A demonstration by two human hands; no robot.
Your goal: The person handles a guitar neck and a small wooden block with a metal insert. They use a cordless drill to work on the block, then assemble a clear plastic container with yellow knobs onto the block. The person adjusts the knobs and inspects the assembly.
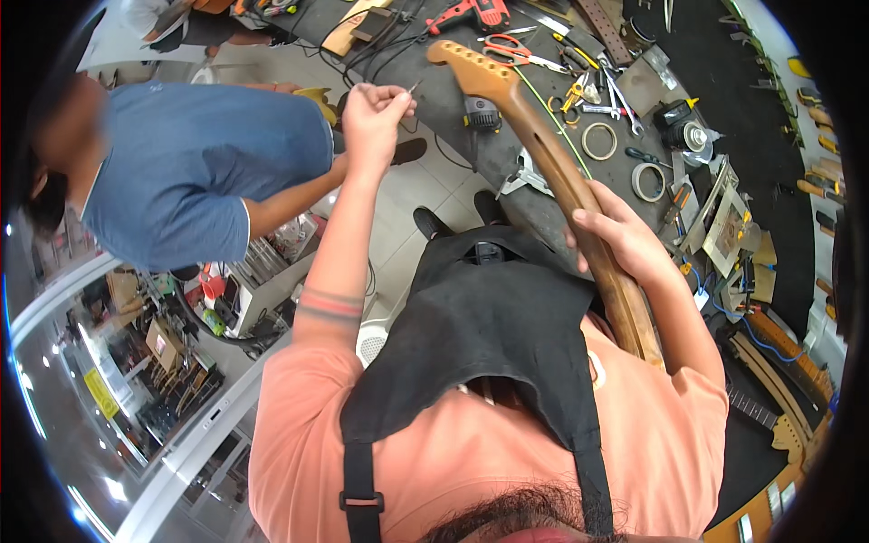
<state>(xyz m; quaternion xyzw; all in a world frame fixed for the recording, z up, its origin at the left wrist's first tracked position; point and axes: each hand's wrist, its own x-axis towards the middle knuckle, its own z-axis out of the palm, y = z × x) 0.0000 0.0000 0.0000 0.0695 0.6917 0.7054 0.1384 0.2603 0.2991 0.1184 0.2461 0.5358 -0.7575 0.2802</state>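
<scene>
A brown wooden guitar neck [554, 167] slants across the right of centre, its back facing up. Its paler headstock, with a row of tuner holes, points to the far side, and a dark narrow slot shows along the back of the shaft. Around the lower shaft my right hand [620, 233] is wrapped, with the heel end near my upper arm. My left hand [373, 116] is raised to the left of the headstock, apart from it. Its thumb and fingertips pinch a small thin piece [415, 88], metal-looking and too small to name.
The dark workbench [534, 213] carries orange-handled scissors [511, 52], a red power tool [466, 16], tape rings [648, 182], wrenches [618, 98] and a dark canister [690, 136]. Cables trail off its left edge. A person in a blue shirt [213, 167] stands close on my left.
</scene>
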